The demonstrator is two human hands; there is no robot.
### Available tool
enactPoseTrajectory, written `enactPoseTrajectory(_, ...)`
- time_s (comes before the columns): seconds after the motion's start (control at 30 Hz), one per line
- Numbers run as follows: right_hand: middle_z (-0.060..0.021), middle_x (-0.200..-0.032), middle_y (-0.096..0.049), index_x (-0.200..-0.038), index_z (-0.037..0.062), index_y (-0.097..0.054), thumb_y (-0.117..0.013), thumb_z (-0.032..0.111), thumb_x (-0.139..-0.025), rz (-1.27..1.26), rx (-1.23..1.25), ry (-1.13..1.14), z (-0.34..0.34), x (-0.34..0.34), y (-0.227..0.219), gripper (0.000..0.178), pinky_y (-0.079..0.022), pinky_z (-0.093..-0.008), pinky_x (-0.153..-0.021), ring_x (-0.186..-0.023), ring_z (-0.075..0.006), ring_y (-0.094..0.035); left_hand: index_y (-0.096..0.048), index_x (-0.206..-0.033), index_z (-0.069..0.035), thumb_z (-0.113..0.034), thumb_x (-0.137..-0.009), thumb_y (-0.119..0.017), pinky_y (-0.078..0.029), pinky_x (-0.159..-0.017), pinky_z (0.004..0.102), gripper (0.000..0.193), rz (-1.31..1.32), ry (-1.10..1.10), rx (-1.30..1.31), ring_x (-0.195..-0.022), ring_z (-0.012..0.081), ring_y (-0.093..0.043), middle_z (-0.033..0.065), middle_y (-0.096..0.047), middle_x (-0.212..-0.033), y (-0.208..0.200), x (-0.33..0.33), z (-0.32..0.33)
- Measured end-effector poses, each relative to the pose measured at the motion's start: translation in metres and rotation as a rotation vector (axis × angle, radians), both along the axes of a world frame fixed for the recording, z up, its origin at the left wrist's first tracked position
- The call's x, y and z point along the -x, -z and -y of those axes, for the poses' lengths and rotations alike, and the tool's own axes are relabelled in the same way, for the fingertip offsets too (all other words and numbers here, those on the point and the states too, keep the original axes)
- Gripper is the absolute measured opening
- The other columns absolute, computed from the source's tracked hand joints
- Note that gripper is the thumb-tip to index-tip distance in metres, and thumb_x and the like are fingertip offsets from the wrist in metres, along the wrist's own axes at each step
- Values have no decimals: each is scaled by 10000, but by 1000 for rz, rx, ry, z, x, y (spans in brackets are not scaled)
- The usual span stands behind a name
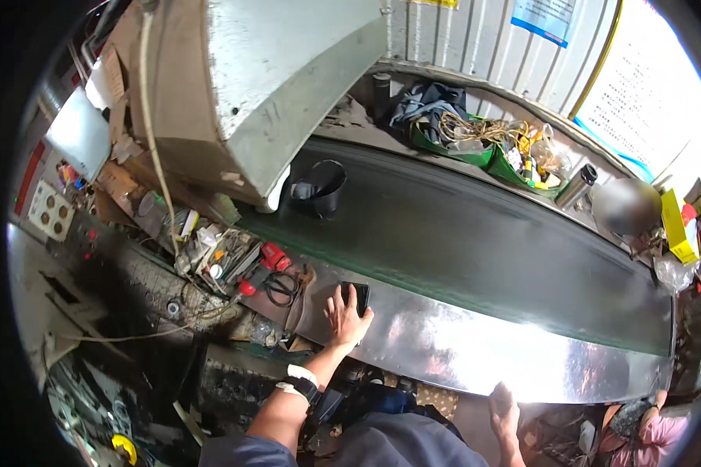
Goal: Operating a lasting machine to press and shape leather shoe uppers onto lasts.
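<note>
At the near left of the shiny metal tabletop [420, 331], my left hand [346, 319] is closed around the lower part of a black phone [358, 294], which lies on the metal. The thumb presses along the phone's right side; the fingers are at its left and top. A dark band with white parts circles that wrist. My right hand [505, 411] is at the front edge of the table, its curled fingers over the rim, with glare just beyond them.
A dark conveyor belt [475, 241] runs behind the metal strip, bearing a black bucket [331, 187]. Left lie a red power tool [274, 257], a hammer [300, 288] and loose clutter. Green bins [514, 167] and a steel flask [576, 187] line the back. Another person's pink sleeve [662, 442] shows at lower right.
</note>
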State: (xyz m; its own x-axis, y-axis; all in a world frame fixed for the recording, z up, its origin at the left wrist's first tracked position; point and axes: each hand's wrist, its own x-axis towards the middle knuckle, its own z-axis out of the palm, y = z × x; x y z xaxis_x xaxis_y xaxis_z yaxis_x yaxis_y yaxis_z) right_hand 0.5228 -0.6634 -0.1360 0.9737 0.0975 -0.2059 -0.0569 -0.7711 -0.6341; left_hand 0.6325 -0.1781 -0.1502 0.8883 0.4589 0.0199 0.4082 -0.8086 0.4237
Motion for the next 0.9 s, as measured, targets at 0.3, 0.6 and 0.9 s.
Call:
enactPoseTrajectory(0.3,-108,-1037,-723,-1414,-11,-536,-716,115,-812,-17,-22,272,-33,-19,-24,641,-529,-371,-961,-984,-224,-715,-317,-1590,-126,-416,-927,-703,-233,-1163,669,820,278,62,200,-1493,490,-217,298,-105,-1651,-22,-22,-37)
enactPoseTrajectory(0.6,-154,-865,-754,-1523,15,-436,-654,63,-961,-225,-466,168,-149,-144,-57,605,-552,-293,-809,-848,-176,-747,-476,-1494,-78,-222,-827,-764,-205,-1200,636,740,-321,232,-142,-1429,341,-442,191,-536,-1473,-55,-224,-221)
enactPoseTrajectory(0.9,-158,-1526,-451,-1639,232,-96,-673,243,-996,-588,-1337,619,-246,-220,-80,864,-405,-631,-1096,-1357,-325,-505,-676,-1241,-17,-276,-889,-775,-539,-937,381,448,219,344,363,-1095,262,-701,157,-739,-1142,-72,-295,-195)
